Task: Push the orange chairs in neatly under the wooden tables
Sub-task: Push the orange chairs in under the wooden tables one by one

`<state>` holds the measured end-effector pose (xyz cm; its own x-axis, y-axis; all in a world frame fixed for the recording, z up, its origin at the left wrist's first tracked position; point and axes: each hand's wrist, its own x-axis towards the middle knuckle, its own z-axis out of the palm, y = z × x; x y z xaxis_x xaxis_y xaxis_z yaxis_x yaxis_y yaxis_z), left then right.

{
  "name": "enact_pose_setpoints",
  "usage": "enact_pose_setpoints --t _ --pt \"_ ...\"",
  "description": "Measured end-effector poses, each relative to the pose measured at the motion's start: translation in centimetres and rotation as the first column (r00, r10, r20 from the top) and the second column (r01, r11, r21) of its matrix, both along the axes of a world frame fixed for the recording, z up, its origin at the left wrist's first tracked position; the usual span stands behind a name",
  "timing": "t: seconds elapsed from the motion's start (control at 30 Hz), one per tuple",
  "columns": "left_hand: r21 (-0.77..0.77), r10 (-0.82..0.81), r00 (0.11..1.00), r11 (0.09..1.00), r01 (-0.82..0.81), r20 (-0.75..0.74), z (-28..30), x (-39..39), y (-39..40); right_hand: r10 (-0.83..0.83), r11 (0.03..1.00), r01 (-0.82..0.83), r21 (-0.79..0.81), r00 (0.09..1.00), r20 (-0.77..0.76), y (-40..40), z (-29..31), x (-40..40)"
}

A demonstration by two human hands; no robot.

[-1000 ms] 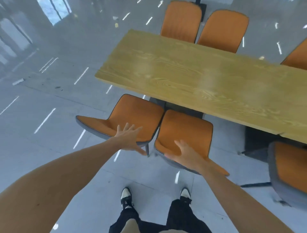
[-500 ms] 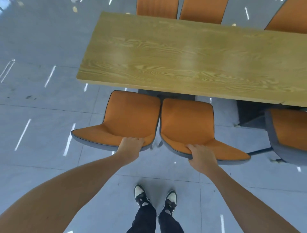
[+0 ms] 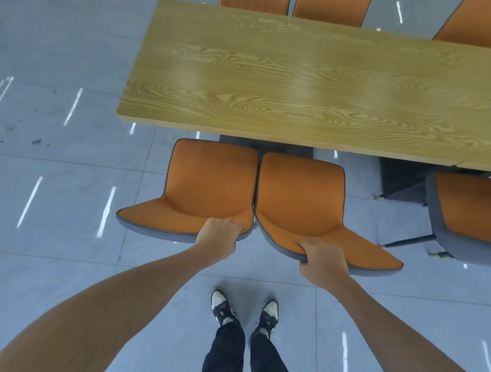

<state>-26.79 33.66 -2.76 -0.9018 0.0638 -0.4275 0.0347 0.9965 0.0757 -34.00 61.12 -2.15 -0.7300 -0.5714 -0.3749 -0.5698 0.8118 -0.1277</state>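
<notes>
Both chairs (image 3: 255, 191) now closer together, each hand (image 3: 216, 235) gripping 1 backrest beside table (image 3: 292, 79).

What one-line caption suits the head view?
Left hand and right hand grip two orange chairs facing the wooden table.

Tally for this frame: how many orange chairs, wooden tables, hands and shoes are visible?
Orange chairs: 6, four only partly in view
Wooden table: 1
Hands, left hand, right hand: 2
Shoes: 2
Total: 11
</notes>
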Motion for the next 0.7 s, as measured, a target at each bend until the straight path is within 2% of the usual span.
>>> enact_pose_setpoints --t 0.17,0.7 --pt "0.029 0.0 1.0 1.0 0.0 -0.01 -0.3 0.4 0.3 -0.037 0.999 0.037 0.038 0.999 0.0 -0.4 0.2 -0.7" --pt "0.096 -0.041 0.999 0.994 0.044 -0.033 -0.7 0.4 1.7 -0.087 0.996 0.087 0.005 0.996 0.029 0.6 -0.2 -0.5"
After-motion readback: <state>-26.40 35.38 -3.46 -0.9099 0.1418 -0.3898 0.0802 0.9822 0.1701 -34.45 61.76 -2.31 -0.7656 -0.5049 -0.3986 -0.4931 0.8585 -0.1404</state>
